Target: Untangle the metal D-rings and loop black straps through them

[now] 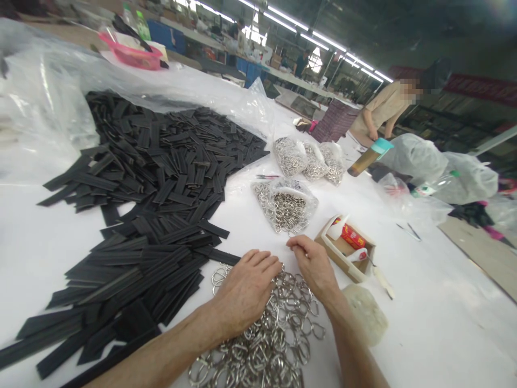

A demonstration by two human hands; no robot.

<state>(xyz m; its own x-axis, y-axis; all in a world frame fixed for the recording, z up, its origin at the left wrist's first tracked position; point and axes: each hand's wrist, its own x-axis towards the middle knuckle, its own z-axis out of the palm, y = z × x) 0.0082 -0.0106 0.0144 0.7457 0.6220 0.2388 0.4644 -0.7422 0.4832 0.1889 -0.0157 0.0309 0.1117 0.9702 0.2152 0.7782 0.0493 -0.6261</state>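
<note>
Out at ten o'clock, crumpled clear plastic sheeting (48,97). Between nine and ten, a broad heap of black strips (177,151), spilling down to a looser spread at eight. Farther back, toward half past ten, a pink basket (139,60). Nearer in, toward seven, a single strip (220,256), reaching from the spread to the left hand (248,291). At six, that left hand, palm down, fingers side by side and nearly straight, over the edge of the loose metal rings (258,350); cannot tell any grip beneath. Close to the hub, toward four, an opened plastic bag (288,210) full of rings; at two, three more filled bags (314,161). Between four and five, the right hand (314,267), half curled, thumb and forefinger drawn narrow; cannot tell of anything pinched there. At four, an open carton (339,261); below, toward half past four, a whitish block (365,315). Back at two, a co-worker (382,108).

Step in hand, by judgement: probably handling that one strip beside the rings. Calls next, most likely, for a fine pinch, with the strip's covered end kept flat and steady.
</note>
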